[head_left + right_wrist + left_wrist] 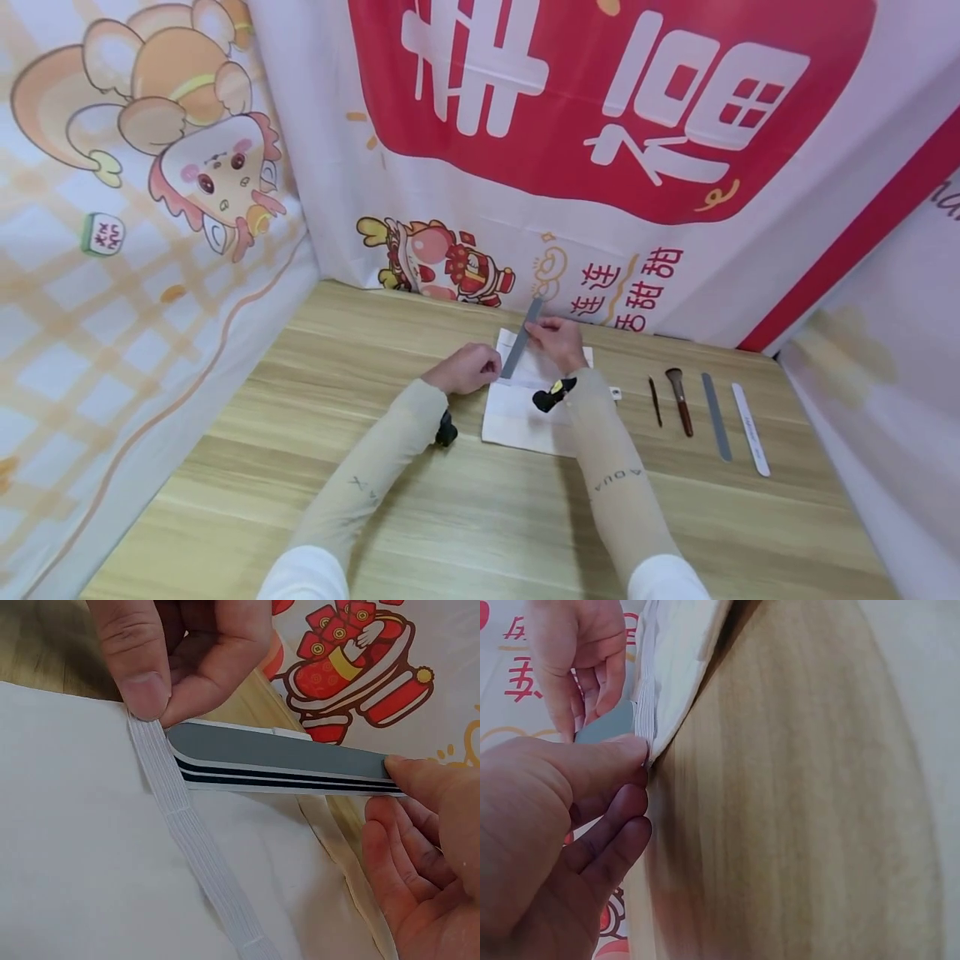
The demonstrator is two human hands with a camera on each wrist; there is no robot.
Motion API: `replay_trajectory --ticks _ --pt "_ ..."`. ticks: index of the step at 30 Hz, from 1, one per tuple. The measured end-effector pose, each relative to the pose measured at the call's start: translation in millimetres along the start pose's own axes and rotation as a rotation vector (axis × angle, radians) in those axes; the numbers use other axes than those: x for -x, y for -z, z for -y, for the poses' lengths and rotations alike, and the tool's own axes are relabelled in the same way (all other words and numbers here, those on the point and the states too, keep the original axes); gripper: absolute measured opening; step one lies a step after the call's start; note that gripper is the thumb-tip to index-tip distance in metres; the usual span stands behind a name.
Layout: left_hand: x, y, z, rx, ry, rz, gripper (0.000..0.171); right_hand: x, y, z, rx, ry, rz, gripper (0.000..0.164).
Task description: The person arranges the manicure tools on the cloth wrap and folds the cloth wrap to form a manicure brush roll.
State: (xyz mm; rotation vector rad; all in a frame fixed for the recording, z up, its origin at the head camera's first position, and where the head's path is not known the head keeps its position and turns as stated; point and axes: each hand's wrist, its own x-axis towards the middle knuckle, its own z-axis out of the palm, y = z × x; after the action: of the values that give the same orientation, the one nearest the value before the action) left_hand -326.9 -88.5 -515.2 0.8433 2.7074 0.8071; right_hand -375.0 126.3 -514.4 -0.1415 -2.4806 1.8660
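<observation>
A white cloth holder (517, 421) lies on the table with a ribbed white elastic band (187, 825) running across it. My left hand (472, 368) pinches the end of that band between thumb and forefinger at the cloth's edge. In my right hand (558, 340) a grey nail file (277, 750) is held near its far end, thumb on top and fingers beneath. Its rounded near end meets the elastic band, close beside my left fingertips, and dark and white layers show along its side. In the left wrist view, the left thumb (607, 761) hides part of the file.
To the right of the cloth lie a thin dark stick (656, 402), a brush (681, 402) with a brown handle, another grey nail file (716, 417) and a white nail file (751, 429). A printed curtain (465, 183) hangs behind the wooden table (420, 517).
</observation>
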Motion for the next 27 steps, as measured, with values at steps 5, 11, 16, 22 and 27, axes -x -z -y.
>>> replay_trajectory --ticks 5,11,16,22,27 --pt "-0.7 2.5 -1.3 0.028 0.007 -0.002 0.011 -4 -1 -2 0.004 0.011 -0.019 0.028" --pt "-3.2 1.2 1.2 0.032 -0.018 -0.018 0.011 -4 2 -4 0.047 -0.007 0.065 0.026" --pt "-4.9 -1.2 2.2 0.037 -0.027 -0.032 0.012 1 3 -2 0.09 -0.081 0.225 0.03" --pt "-3.9 0.0 1.2 0.057 -0.013 -0.046 0.011 3 2 5 0.166 -0.159 0.35 0.027" --pt "-3.5 0.2 1.1 0.065 0.011 -0.042 0.011 6 2 10 0.161 -0.228 0.388 0.022"
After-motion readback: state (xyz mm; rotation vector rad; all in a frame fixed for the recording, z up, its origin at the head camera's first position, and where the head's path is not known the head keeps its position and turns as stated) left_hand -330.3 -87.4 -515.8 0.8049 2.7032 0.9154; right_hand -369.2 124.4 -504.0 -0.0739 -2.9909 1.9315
